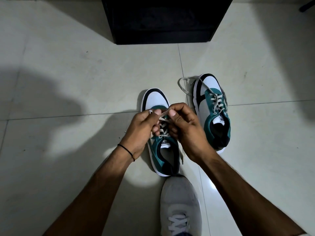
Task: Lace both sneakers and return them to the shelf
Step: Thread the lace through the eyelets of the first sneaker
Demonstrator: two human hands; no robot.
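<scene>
Two white, teal and black sneakers stand on the pale tiled floor, toes pointing away from me. Over the near left sneaker [154, 99], my left hand [143, 128] pinches one end of its grey lace [164, 113] and my right hand [185, 128] pinches the other end; the lace runs taut between my thumbs above the tongue. The hands hide most of that shoe's eyelets. The right sneaker [212, 106] stands apart to the right, laced through its eyelets, with a loose lace loop [181, 86] trailing off its toe onto the floor.
A black shelf unit [163, 21] stands on the floor straight ahead, its inside too dark to read. My own grey shoe [179, 203] is planted just behind the left sneaker's heel. Dark shadows fall across the tiles at left.
</scene>
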